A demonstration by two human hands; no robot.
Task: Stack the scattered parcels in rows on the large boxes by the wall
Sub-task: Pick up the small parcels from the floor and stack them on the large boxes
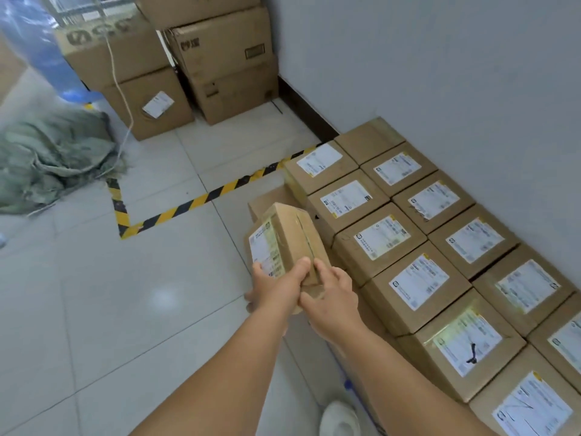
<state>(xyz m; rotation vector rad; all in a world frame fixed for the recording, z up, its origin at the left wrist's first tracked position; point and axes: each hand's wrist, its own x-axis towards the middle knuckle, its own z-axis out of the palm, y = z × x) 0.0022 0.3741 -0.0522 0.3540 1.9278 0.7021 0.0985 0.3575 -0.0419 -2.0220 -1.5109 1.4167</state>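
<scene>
Hands meet on one small brown parcel [284, 243], held tilted in the air over the floor [94, 309], just beside the rows of parcels [421, 247] along the wall [440, 58]. Left hand [276, 287] wraps its labelled side, fingers closed on it; right hand [333, 292] clamps the near end. White shipping labels [419, 281] top the stacked parcels, their print too small to read.
</scene>
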